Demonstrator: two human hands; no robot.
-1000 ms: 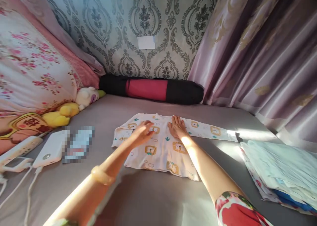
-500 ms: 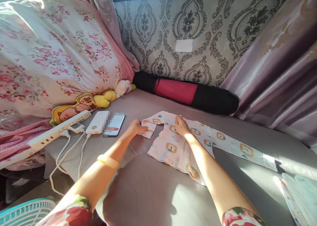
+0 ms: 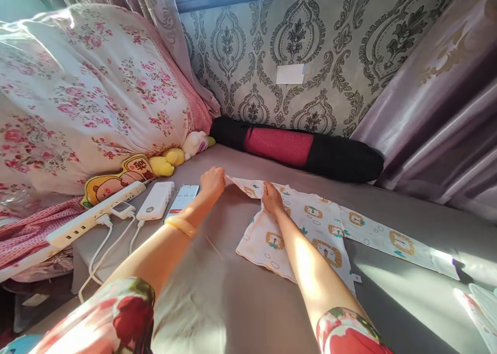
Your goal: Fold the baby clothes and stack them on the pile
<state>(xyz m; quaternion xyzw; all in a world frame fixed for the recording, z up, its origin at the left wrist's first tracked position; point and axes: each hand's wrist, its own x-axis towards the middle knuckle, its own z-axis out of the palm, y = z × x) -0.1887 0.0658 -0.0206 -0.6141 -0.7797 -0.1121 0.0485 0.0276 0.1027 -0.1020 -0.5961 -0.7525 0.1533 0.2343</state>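
A small white long-sleeved shirt with a lion print lies spread on the grey bed sheet. My left hand is closed around the cuff end of its left-side sleeve, lifted a little and pulled out sideways. Where that sleeve meets the body, my right hand grips the cloth, its fingers partly hidden. The other sleeve stretches flat to the right. A small white tag shows at the shirt's lower right edge.
On the left lie a phone, a white power bank and a power strip with cables. Plush toys rest behind them. A black and red bolster-shaped bag lies along the wall. Folded cloth sits at lower right.
My left hand has drawn the sleeve's end up and outward, so the formerly bent sleeve is now straight. My right hand has shifted left to the sleeve's base.
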